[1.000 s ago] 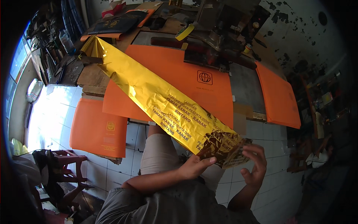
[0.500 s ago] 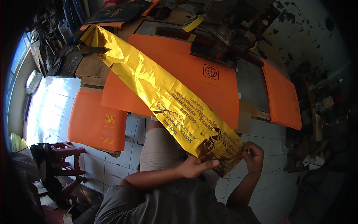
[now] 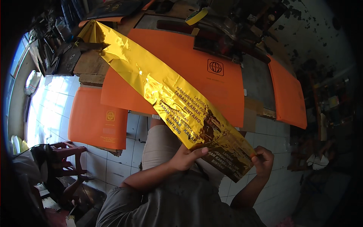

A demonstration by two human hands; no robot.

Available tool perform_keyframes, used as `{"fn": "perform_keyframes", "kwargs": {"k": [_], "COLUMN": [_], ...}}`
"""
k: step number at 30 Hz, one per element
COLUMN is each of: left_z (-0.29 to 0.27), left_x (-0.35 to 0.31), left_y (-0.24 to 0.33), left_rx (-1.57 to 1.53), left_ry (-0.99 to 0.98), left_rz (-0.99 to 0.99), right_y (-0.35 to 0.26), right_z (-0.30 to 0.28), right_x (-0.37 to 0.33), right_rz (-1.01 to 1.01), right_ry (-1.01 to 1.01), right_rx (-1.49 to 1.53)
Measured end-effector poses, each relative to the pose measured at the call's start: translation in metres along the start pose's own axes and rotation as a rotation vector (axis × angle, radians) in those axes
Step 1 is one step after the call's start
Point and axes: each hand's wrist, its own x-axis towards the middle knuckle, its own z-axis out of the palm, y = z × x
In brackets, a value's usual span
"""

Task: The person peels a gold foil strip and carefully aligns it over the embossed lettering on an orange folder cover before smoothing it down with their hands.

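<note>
A long strip of shiny gold foil (image 3: 151, 81) with dark print marks stretches slantwise from the upper left of the bench down toward my lap. Its lower end hangs darker and creased above my legs. My left hand (image 3: 187, 156) grips the near edge of the foil with the thumb on top. At the lower right corner my right hand (image 3: 263, 160) pinches the foil between thumb and fingers. Beneath the strip lies a large orange sheet (image 3: 223, 90) with a dark globe emblem. The foil's far end is folded beside a dark flat bar (image 3: 90, 46).
Orange folders hang over the bench at the left (image 3: 99, 125) and right (image 3: 287, 94). A dark machine (image 3: 227, 38) stands at the back with a yellow tape roll (image 3: 196, 17) nearby. A red stool (image 3: 72, 155) and another person's arm (image 3: 73, 189) are at lower left.
My right hand has moved slightly right and down, drawing the foil's end out flatter. My left hand has shifted a little left and up along the edge.
</note>
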Motion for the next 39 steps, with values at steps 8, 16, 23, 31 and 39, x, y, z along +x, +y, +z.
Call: {"fn": "perform_keyframes", "kwargs": {"k": [8, 16, 23, 31, 39], "left_z": [-0.012, -0.015, -0.016, -0.048, -0.072], "left_x": [0.003, 0.001, -0.005, -0.096, -0.185], "left_y": [0.003, 0.001, 0.019, 0.076, 0.156], "left_rx": [0.005, -0.033, -0.035, -0.154, 0.069], "left_ry": [0.069, 0.073, 0.104, 0.417, 1.031], "left_rz": [0.080, 0.099, 0.093, 0.388, 0.955], "right_y": [0.000, 0.003, 0.000, -0.002, 0.004], "right_z": [-0.003, -0.004, 0.003, 0.064, 0.024], "right_x": [-0.004, -0.005, 0.002, 0.031, 0.043], "right_rz": [0.025, 0.008, 0.073, -0.027, -0.001], "right_ry": [-0.006, -0.015, -0.066, -0.485, -0.585], "right_rx": [-0.010, -0.032, -0.042, -0.106, -0.041]}}
